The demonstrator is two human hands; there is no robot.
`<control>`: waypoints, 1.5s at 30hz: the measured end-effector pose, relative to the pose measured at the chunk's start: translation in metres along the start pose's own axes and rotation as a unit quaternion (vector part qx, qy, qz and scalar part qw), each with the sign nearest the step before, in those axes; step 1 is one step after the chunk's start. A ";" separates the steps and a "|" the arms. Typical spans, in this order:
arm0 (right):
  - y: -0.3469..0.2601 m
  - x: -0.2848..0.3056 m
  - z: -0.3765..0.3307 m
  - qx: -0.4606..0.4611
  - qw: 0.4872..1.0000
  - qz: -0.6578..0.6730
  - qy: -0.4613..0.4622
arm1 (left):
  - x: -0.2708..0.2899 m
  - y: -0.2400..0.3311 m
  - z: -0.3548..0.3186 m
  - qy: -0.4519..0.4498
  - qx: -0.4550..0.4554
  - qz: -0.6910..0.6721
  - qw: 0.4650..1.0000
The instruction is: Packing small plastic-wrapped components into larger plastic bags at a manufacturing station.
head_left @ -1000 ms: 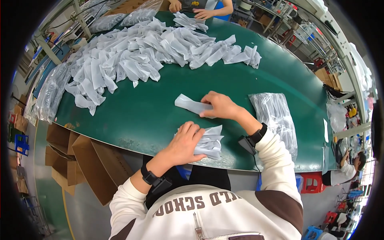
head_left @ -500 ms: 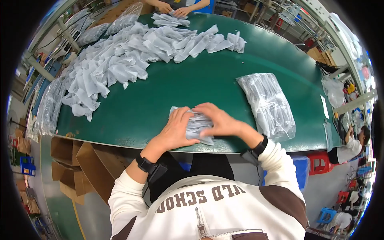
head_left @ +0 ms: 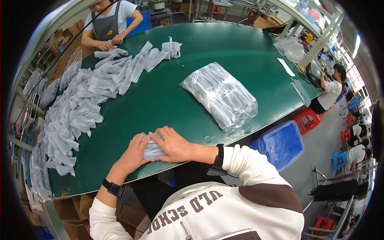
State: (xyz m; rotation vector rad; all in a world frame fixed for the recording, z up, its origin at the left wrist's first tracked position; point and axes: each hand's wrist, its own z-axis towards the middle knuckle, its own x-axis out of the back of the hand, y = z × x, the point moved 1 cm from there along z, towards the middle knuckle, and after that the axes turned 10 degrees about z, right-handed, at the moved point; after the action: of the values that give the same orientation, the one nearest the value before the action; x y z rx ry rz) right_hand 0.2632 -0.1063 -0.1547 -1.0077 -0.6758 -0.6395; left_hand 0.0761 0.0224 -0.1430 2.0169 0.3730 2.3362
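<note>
Near the front edge of the green table, a small stack of thin, whitish-grey plastic packets [head_left: 153,149] lies between my hands. My left hand [head_left: 133,153] wraps its left side, with the thumb along the near edge. From the right, my right hand [head_left: 174,145] presses on it, its fingertips meeting those of the left at the top. The hands cover much of the stack, and what the packets contain I cannot make out. Beyond my right hand lies a large clear bag [head_left: 222,96] filled with rows of similar packets.
A long heap of loose packets [head_left: 76,108] runs along the table's left side. At the far left a co-worker's hands [head_left: 112,43] handle packets. Cardboard boxes [head_left: 72,208] stand below the front edge. A blue bin [head_left: 278,144] and a red stool [head_left: 307,122] are at the right.
The view has swung to the right, so the table's things appear farther left. My right hand, blurred and partly lifted before, has closed in on the stack opposite my left.
</note>
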 end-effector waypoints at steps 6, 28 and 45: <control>-0.011 -0.006 -0.007 0.034 0.998 -0.020 0.045 | -0.003 0.004 -0.002 0.022 -0.051 0.049 0.997; -0.001 0.038 -0.063 -0.049 0.989 0.137 0.023 | 0.018 0.060 0.041 0.026 -0.060 -0.039 0.997; 0.009 0.138 -0.259 -0.354 0.814 0.254 0.384 | -0.050 0.187 0.216 0.203 -0.051 -0.161 0.964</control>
State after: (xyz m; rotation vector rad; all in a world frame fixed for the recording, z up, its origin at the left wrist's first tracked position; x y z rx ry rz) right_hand 0.4109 -0.3598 -0.1520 -1.4001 0.6028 -0.7531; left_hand 0.3195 -0.1335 -0.1264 1.3043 0.5328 2.4769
